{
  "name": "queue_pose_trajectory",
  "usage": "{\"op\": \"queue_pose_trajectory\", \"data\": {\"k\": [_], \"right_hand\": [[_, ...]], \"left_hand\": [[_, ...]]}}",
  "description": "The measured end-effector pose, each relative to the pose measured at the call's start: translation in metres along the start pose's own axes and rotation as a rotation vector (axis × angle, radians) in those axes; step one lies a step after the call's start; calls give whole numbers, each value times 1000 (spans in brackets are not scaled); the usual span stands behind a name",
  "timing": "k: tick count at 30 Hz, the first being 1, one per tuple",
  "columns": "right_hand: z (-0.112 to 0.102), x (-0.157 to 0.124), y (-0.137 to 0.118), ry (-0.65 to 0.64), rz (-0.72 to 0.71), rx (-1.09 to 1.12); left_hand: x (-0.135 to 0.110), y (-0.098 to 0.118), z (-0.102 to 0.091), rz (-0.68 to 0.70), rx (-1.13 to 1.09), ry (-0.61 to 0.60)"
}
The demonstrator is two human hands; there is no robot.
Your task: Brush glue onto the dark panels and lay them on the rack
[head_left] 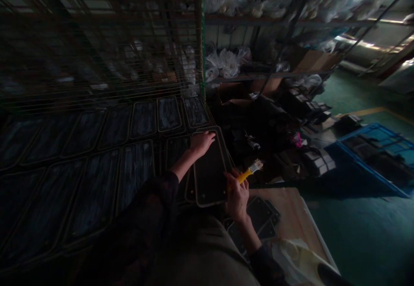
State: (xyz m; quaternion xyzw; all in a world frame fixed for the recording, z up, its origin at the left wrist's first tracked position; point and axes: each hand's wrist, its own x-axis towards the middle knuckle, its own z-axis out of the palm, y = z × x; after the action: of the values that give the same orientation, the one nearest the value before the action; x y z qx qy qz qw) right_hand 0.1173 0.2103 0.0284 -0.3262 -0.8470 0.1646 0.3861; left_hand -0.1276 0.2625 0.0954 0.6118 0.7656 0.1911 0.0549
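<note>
A dark rectangular panel [210, 171] with rounded corners and a paler rim is in front of me, tilted over other panels. My left hand [202, 143] grips it near its far left corner, fingers curled on its upper part. In my right hand [237, 195] is a paintbrush [246, 175] with a yellow handle, bristles pointing up and away. That same hand is at the panel's near right edge; whether it also grips the edge I cannot tell. To the left, rows of similar panels [136, 171] lie flat, several with streaky whitish coating.
A wire mesh rack [136, 74] rises behind the rows. On my right, a wooden board [291, 208] bears more dark panels [260, 217]. Shelves [239, 78] with plastic bags and cartons stand at the back. A blue crate [359, 161] stands on the green floor.
</note>
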Motion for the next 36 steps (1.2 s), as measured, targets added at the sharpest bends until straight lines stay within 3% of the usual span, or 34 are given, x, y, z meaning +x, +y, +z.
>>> {"op": "queue_pose_trajectory", "data": {"k": [11,21,25,30,33,36], "right_hand": [[4,0,2,55,-9,26],[7,-2,5,69,-16,53],[7,-3,5,54,-11,58],[6,-2,3,52,-17,45],[5,-1,2,68,-19,47],[5,-1,2,66,-18,47]], "left_hand": [[6,-7,8,83,25,9],[4,-9,11,46,-151,-29],[8,-10,17,-20,-341,6],[9,-5,12,-199,-742,87],[-7,4,2,-263,-1001,97],[-38,17,-10,-287,-1207,78]]}}
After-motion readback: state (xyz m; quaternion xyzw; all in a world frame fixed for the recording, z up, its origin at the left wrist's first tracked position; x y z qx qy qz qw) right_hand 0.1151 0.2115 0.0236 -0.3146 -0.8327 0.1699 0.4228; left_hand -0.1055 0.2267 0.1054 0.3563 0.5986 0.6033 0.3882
